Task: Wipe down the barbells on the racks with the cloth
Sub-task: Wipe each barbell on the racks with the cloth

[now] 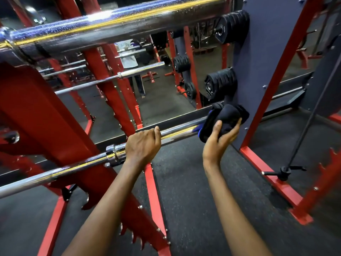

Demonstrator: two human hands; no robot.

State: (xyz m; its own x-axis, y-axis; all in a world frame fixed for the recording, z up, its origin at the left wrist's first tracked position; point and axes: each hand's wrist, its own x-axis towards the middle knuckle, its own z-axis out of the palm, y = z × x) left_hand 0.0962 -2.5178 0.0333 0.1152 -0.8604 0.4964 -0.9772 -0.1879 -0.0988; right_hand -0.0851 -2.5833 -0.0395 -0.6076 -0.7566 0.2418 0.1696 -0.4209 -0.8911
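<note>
- Barbell [73, 165] lies across the red rack [46, 115], slanting from lower left up to the right in front of the person.
- Left hand [143, 145] grips it just right of the collar, fingers curled over the top.
- Right hand [218, 143] holds a dark cloth [223, 117] bunched on the bar farther right, thumb and fingers clamped on it.
- Black weight plates [220, 84] hang behind.
</note>
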